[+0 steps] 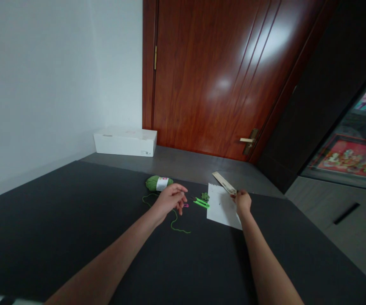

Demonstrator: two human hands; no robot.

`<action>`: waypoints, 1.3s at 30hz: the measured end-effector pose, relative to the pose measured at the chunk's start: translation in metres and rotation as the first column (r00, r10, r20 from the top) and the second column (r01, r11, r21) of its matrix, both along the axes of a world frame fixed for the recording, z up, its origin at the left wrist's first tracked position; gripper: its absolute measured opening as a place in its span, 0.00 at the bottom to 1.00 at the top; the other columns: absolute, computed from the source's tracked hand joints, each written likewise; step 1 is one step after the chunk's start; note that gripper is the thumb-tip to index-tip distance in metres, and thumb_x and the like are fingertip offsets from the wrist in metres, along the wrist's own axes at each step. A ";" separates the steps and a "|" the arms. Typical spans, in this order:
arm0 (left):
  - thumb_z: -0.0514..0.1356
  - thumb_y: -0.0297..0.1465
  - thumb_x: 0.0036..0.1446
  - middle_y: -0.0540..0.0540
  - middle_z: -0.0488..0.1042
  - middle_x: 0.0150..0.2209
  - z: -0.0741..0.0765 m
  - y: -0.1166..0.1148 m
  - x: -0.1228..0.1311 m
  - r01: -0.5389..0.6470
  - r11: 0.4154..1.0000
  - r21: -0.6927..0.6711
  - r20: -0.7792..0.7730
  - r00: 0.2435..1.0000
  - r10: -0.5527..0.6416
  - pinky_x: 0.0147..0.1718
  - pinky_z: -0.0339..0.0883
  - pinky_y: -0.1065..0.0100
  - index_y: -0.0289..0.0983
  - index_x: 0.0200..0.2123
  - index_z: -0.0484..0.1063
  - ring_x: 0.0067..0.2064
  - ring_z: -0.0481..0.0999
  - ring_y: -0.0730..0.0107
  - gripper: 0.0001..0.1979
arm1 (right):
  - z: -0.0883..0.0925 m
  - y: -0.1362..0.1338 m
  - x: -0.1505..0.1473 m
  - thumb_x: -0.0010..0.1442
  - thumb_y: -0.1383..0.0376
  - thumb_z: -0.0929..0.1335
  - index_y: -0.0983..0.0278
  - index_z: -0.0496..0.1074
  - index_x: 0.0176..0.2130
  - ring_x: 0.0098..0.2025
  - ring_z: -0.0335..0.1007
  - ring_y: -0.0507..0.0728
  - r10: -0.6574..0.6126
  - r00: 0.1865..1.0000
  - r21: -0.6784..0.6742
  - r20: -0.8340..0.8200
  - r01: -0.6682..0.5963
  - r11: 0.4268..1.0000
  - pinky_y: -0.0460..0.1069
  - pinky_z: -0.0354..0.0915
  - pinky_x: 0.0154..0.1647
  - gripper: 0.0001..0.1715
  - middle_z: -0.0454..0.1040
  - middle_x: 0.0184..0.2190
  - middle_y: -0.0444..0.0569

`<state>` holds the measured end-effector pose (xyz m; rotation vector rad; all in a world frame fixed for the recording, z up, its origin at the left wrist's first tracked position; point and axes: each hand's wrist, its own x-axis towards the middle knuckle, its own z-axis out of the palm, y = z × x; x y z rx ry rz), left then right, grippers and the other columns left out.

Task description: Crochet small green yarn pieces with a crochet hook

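Matte dark tabletop [75, 220]: right hand [243, 202] pinches flat wooden ruler [223, 182]; left hand [169, 198] hangs slack-open beside fuzzy yarn ball [153, 183].

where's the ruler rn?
Head view, right side: the wooden ruler is gripped by the right hand, slanting past the far edge of the white paper.

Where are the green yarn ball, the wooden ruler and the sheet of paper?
green yarn ball [153, 183], head view, on the wool left of its label.
wooden ruler [223, 182], head view, middle of its flat face.
sheet of paper [221, 208], head view, its bare white middle.
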<state>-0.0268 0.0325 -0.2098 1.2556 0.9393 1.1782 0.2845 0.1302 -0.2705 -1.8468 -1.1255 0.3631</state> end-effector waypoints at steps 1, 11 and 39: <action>0.60 0.30 0.57 0.50 0.71 0.27 0.000 0.000 0.000 -0.001 1.000 0.000 -0.003 1.000 0.001 0.16 0.69 0.71 0.34 0.40 0.67 0.22 0.70 0.73 0.08 | 0.002 -0.001 -0.001 0.66 0.60 0.68 0.64 0.68 0.55 0.49 0.73 0.60 -0.025 0.999 -0.034 0.020 0.026 0.999 0.59 0.72 0.49 0.20 0.71 0.54 0.53; 0.57 0.26 0.57 0.50 0.71 0.25 0.000 -0.002 0.003 -0.004 1.000 0.002 -0.035 0.999 0.004 0.15 0.68 0.73 0.34 0.39 0.67 0.21 0.69 0.75 0.06 | 0.029 -0.031 -0.032 0.67 0.69 0.61 0.71 0.69 0.53 0.50 0.77 0.66 0.170 0.900 -0.159 0.401 -0.114 0.981 0.54 0.65 0.49 0.17 0.80 0.44 0.65; 0.65 0.30 0.54 0.38 0.66 0.65 -0.018 -0.017 0.007 0.548 0.793 0.265 -0.925 0.376 0.049 0.67 0.42 0.42 0.41 0.58 0.72 0.68 0.60 0.50 0.26 | 0.033 -0.052 -0.076 0.67 0.70 0.60 0.63 0.70 0.52 0.45 0.79 0.62 0.472 0.693 -0.285 0.545 -0.376 0.882 0.52 0.67 0.45 0.17 0.81 0.41 0.59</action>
